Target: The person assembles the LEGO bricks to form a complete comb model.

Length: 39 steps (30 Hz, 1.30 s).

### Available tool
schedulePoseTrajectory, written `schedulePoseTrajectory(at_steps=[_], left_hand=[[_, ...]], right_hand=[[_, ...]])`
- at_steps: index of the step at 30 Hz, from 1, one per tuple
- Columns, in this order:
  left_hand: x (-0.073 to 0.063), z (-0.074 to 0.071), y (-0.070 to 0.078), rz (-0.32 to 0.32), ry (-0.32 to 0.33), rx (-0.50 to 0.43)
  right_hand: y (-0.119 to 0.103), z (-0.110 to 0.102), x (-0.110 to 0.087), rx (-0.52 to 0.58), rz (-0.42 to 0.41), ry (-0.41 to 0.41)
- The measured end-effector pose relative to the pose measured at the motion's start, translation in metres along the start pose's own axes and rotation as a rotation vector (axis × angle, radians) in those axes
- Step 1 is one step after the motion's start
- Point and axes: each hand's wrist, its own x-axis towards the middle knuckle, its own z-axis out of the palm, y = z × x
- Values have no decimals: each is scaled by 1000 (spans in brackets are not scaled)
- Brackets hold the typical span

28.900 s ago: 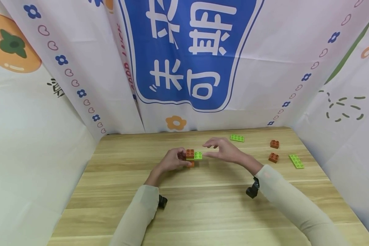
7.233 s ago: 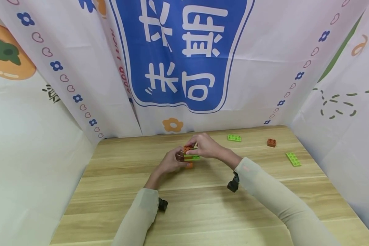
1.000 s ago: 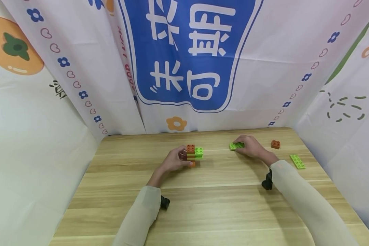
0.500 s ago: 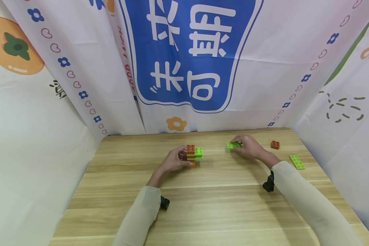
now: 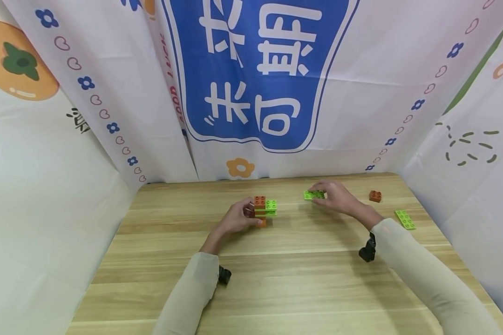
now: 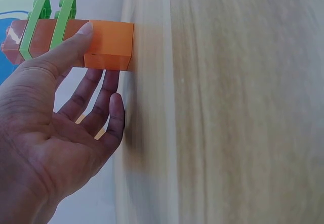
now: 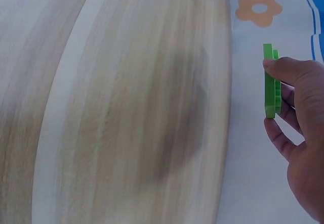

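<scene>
In the head view my left hand (image 5: 236,217) holds a stack of toy bricks upright near the middle of the table. The left wrist view shows an orange brick (image 6: 112,38) at the base, under the thumb tip. Above it brown bricks (image 6: 41,38) alternate with two green plates (image 6: 62,24), whose ends jut out to one side. To the right, my right hand (image 5: 337,197) pinches a studded green plate (image 7: 269,85) between thumb and fingers. That plate is held above the tabletop, apart from the stack; fingers cover part of it.
At the table's right lie a loose brown brick (image 5: 375,196) and another green plate (image 5: 404,219). A printed cloth (image 5: 343,116) hangs behind the wooden table (image 5: 276,288), and white cloth walls stand at both sides.
Over the last second the right hand has carried the green plate left and slightly farther back. Since the oldest frame, one loose brown brick has left the right side and the stack is taller.
</scene>
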Motion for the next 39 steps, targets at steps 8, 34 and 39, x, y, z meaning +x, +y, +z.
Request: schedulePoseTrajectory(at_steps=[8, 34, 39], left_hand=[[-1, 0, 1, 4, 5, 6], [2, 0, 2, -6, -9, 28], [1, -1, 3, 1, -7, 21]], right_hand=[[-19, -4, 5, 8, -55, 15], [-73, -10, 27, 71, -192, 72], [-85, -9, 33, 91, -231, 84]])
